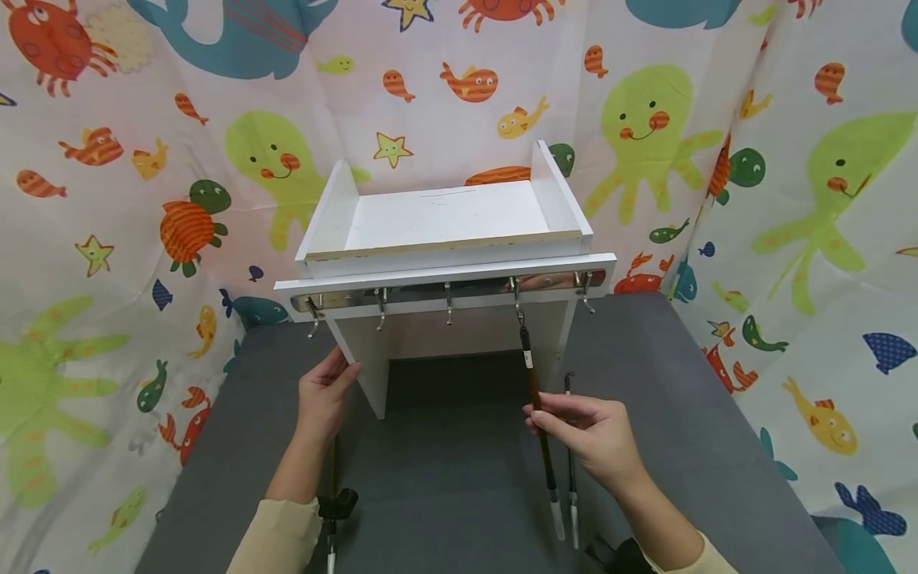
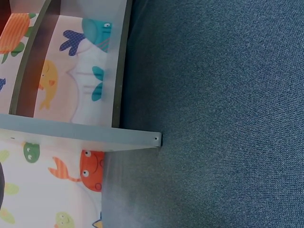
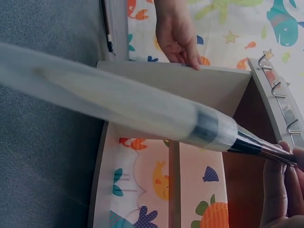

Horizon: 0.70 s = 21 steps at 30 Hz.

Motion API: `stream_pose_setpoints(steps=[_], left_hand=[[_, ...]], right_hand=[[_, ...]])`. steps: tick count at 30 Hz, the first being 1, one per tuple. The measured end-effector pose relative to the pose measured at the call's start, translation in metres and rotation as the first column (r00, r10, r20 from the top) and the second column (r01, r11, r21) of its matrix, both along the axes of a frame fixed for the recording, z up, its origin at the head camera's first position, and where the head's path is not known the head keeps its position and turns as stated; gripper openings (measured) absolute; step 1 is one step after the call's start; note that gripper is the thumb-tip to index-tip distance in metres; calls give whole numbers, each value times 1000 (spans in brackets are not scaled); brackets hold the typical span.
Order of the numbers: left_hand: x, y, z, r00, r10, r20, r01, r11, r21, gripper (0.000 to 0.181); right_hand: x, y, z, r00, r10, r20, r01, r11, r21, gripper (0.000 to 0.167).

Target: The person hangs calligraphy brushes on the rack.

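A white shelf (image 1: 459,265) with a row of metal hooks along its front stands in the head view. My left hand (image 1: 324,391) holds the front edge of its left side panel (image 1: 363,359); in the right wrist view that hand (image 3: 178,35) appears at the top. With thumb and fingertips my right hand (image 1: 584,430) pinches the dark handle of a calligraphy brush (image 1: 532,371). The brush's top loop is at the second hook from the right (image 1: 516,296), and its capped tip points down. That clear cap (image 3: 142,107) crosses the right wrist view. The left wrist view does not show the left hand clearly.
A second capped brush (image 1: 571,478) lies right of the held one. Another brush (image 1: 331,546) is partly covered by the left forearm, with a dark object (image 1: 339,504) beside it. Grey fabric (image 1: 445,478) covers the table. Sea-animal curtains (image 1: 430,104) surround it.
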State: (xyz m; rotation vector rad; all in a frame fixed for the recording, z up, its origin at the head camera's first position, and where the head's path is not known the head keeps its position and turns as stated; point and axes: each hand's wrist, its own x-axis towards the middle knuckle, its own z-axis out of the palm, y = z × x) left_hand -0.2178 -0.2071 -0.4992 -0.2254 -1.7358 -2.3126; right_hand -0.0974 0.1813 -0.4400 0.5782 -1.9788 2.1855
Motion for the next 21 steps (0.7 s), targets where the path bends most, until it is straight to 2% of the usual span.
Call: stream_pose_setpoints(steps=[4, 11, 21], left_hand=[[1, 0, 1, 1000, -5, 7, 5, 1000, 1, 51], [1, -1, 1, 998, 11, 59, -10, 1000, -15, 52], [1, 0, 0, 998, 19, 59, -19, 1000, -6, 52]], right_hand=[[-2, -1, 0, 1000, 13, 6, -13, 1000, -9, 30], [-4, -1, 0, 1000, 17, 6, -17, 1000, -19, 30], [-10, -4, -9, 999, 7, 51, -5, 999, -32, 30]])
